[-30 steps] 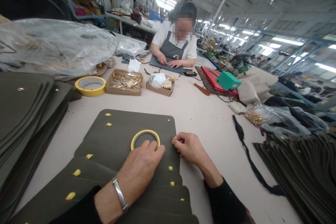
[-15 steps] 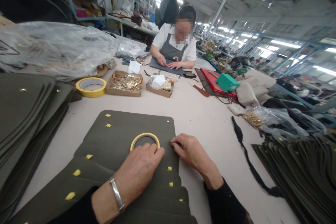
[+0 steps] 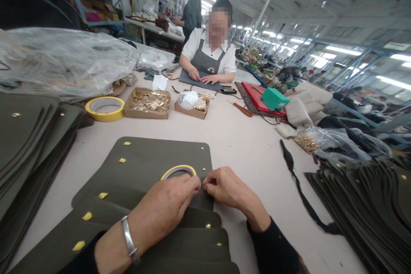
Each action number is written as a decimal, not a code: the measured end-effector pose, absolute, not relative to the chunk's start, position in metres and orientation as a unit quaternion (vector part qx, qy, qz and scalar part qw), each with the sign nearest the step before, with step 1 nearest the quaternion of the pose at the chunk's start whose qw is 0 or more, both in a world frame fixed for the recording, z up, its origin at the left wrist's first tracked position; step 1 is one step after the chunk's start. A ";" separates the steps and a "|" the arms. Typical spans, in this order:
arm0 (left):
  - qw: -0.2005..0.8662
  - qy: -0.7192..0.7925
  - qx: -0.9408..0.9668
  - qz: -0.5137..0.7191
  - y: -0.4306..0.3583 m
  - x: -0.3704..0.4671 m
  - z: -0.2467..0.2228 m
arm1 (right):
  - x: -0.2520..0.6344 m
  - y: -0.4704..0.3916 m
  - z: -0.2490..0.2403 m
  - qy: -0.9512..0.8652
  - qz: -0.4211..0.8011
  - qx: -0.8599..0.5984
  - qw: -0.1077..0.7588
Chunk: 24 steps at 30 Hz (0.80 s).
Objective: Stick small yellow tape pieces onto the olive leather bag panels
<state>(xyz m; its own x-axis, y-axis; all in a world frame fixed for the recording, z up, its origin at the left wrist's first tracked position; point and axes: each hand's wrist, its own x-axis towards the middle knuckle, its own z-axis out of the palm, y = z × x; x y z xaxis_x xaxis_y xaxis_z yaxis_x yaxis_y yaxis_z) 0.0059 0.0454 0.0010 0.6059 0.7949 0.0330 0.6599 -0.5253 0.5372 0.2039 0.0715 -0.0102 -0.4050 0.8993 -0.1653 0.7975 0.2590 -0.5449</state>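
Observation:
My left hand, with a silver bangle at its wrist, is closed on a thin roll of yellow tape, whose upper arc shows above the fingers. Right beside it, my right hand pinches at the right edge of the top dark olive panel; what its fingertips hold is hidden. Two small shiny dots sit along that panel's right side. More olive panels lie overlapped in steps beneath my left arm, with small yellow tape pieces on them.
Olive panels are stacked at left and right. Behind lie a wide yellow tape roll, a cardboard box of gold metal parts and a smaller box. A black strap lies at right. A co-worker sits opposite.
My right hand has moved left, close to my left hand. A second shiny dot now shows on the top panel. One right-side yellow piece is out of sight. The standing person has turned.

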 end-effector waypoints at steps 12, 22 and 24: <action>0.108 0.398 0.862 0.296 0.055 -0.004 -0.019 | 0.197 0.063 -0.004 -0.778 0.288 -0.432 0.354; 0.157 0.408 0.860 0.263 0.049 -0.001 -0.016 | 0.188 0.057 -0.015 -0.834 0.140 -0.381 0.373; 0.172 0.423 0.855 0.245 0.049 -0.002 -0.013 | 0.187 0.056 -0.018 -0.839 0.097 -0.389 0.368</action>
